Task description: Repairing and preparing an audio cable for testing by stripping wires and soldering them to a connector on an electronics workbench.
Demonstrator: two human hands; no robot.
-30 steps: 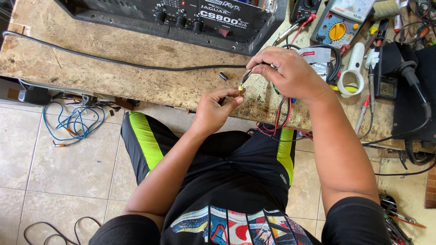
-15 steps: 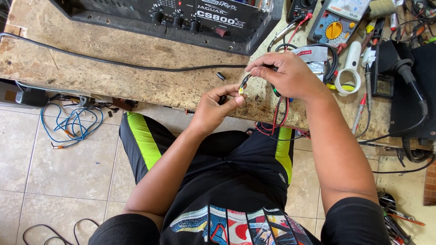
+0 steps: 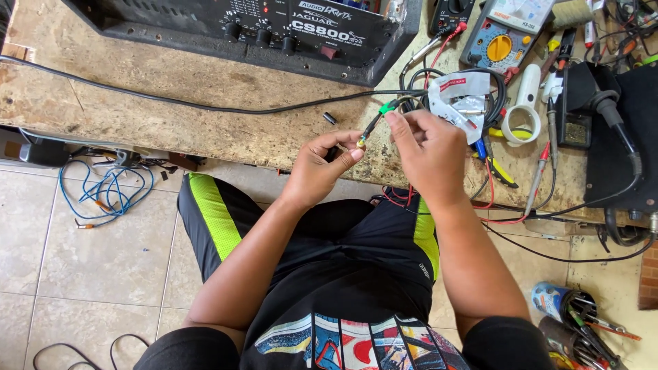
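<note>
The cable [image 3: 373, 123], thin and black with a green sleeve, hangs in the air over the worktop [image 3: 171, 89] edge, in front of the amplifier [image 3: 274, 27]. Its small metal tip sits between the fingertips of the left hand [image 3: 322, 164], which pinches it; the right hand [image 3: 428, 147] holds the cable at the green sleeve, fingers closed narrow. The tip is small and could slip out and fall to the floor. Both forearms rise from the lap, wrists bent inward toward each other.
</note>
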